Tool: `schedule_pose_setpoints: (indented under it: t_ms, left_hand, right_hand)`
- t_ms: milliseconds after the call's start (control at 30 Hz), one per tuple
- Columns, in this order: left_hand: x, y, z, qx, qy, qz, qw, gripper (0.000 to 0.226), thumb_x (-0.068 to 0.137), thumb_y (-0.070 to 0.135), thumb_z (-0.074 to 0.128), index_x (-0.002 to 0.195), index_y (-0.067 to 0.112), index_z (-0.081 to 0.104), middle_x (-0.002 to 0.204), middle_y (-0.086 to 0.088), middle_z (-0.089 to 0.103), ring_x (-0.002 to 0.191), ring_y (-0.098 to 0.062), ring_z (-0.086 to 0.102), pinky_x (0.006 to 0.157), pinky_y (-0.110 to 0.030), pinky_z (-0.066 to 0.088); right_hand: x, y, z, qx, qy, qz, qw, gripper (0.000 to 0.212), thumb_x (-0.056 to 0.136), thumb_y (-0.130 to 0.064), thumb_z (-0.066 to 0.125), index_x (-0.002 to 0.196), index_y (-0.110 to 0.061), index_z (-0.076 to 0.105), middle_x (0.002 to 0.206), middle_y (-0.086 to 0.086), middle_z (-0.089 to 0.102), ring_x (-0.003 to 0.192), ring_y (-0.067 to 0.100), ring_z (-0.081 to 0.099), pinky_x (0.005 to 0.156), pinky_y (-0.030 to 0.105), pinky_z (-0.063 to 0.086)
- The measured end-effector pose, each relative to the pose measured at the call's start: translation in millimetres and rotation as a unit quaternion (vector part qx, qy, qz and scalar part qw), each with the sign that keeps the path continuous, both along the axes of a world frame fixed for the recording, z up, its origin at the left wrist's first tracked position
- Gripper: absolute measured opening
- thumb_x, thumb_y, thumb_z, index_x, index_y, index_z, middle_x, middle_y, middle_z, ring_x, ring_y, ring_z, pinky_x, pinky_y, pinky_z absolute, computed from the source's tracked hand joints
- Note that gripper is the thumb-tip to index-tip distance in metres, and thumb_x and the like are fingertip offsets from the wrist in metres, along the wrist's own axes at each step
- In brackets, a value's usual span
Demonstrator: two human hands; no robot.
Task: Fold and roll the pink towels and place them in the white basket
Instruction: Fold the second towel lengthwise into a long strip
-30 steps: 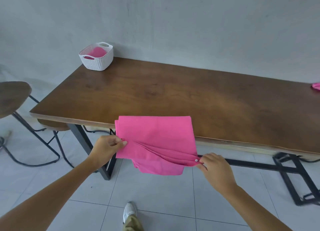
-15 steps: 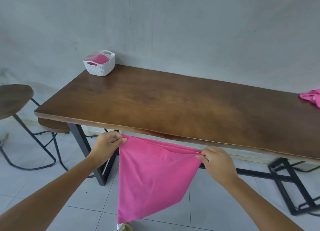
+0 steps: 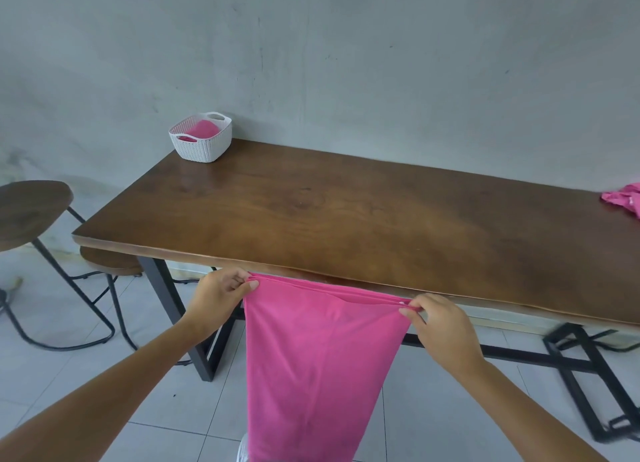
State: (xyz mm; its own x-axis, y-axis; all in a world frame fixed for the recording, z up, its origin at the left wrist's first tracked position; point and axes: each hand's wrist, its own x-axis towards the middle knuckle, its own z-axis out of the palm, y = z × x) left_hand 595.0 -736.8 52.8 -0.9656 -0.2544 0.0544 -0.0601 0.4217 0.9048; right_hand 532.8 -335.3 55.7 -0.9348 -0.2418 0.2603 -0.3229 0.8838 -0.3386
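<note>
A pink towel [image 3: 315, 357] hangs in the air in front of the table's near edge, doubled over, its lower end running out of the bottom of the view. My left hand [image 3: 218, 295] pinches its top left corner. My right hand [image 3: 440, 326] pinches the top right corner, so the upper edge is stretched between them. The white basket [image 3: 202, 143] stands at the table's far left corner with a pink towel [image 3: 201, 128] inside it. More pink towels [image 3: 623, 200] lie crumpled at the table's far right.
The long brown wooden table [image 3: 346, 212] stands against a grey wall on a black metal frame. Two round stools [image 3: 31, 205] stand to the left, one tucked under the table. The floor is pale tile.
The towel lay folded over the table's near edge a second ago. Both hands have since lifted it off, and it now hangs stretched between them below the edge.
</note>
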Motion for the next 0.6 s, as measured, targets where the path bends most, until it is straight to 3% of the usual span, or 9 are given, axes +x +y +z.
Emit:
schedule_pose_setpoints:
  t_ms: [233, 400, 500, 600]
  left_hand:
    - [-12.3, 6.9, -9.5, 0.037, 0.012, -0.005, 0.999, 0.024, 0.094, 0.008, 0.07, 0.084, 0.029, 0.065, 0.074, 0.004, 0.067, 0.075, -0.019, 0.064, 0.071, -0.028, 0.052]
    - [-28.3, 13.0, -16.2, 0.062, 0.009, 0.027, 0.998, 0.025, 0.094, 0.009, 0.07, 0.111, 0.025, 0.062, 0.072, -0.004, 0.067, 0.079, -0.027, 0.067, 0.077, -0.034, 0.052]
    - [-43.5, 14.3, -19.2, 0.01, 0.006, 0.036, 0.999, 0.012, 0.094, 0.011, 0.069, 0.091, 0.023, 0.069, 0.078, 0.0, 0.071, 0.08, -0.022, 0.067, 0.077, -0.038, 0.054]
    - [-62.3, 16.9, -20.9, 0.009, 0.006, 0.049, 0.999, 0.014, 0.095, 0.014, 0.068, 0.083, 0.022, 0.068, 0.078, 0.001, 0.07, 0.08, -0.021, 0.066, 0.075, -0.036, 0.054]
  right_hand:
    - [-1.0, -0.4, -6.0, -0.044, -0.035, -0.005, 0.998, 0.016, 0.094, -0.025, 0.07, 0.081, -0.027, 0.061, 0.083, -0.014, 0.062, 0.081, 0.008, 0.055, 0.068, 0.014, 0.035]
    - [-7.4, -3.1, -15.2, -0.078, -0.041, -0.019, 0.996, 0.012, 0.096, -0.021, 0.067, 0.084, -0.02, 0.064, 0.085, -0.012, 0.063, 0.082, 0.01, 0.055, 0.067, 0.021, 0.036]
    - [-18.8, -4.9, -16.3, -0.098, -0.042, -0.033, 0.994, 0.009, 0.096, -0.019, 0.065, 0.089, -0.021, 0.06, 0.087, -0.014, 0.062, 0.083, 0.01, 0.056, 0.069, 0.025, 0.037]
    - [-34.3, -7.1, -13.0, -0.135, -0.046, -0.049, 0.989, 0.011, 0.096, -0.018, 0.065, 0.097, -0.024, 0.056, 0.087, -0.015, 0.062, 0.084, 0.01, 0.059, 0.071, 0.03, 0.042]
